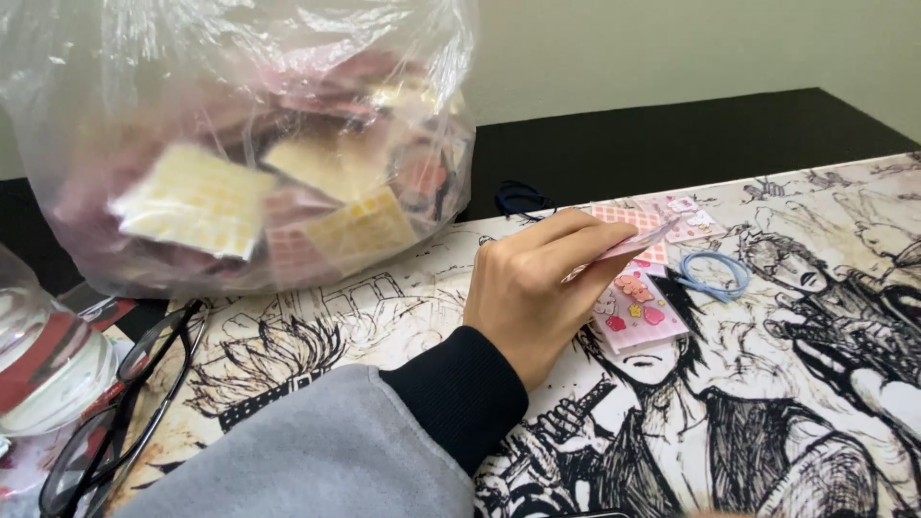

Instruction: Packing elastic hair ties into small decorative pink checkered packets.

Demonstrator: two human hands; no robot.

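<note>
My left hand (528, 293) reaches in from the lower left, in a grey sleeve with a black cuff. Its fingers are pinched on a thin pink sticker sheet (641, 240), held just above the desk mat. Under and beside the fingertips lies a small pile of pink sticker packets (641, 312) with little coloured shapes on them. A light blue hair tie (715, 273) lies just right of the pile. My right hand is out of view.
A large clear plastic bag (240, 144) full of yellow and pink sticker sheets stands at the back left. Black-rimmed glasses (115, 412) and a clear plastic object (38, 364) lie at the left. A dark blue hair tie (518, 199) rests near the black-and-white illustrated desk mat (787, 384).
</note>
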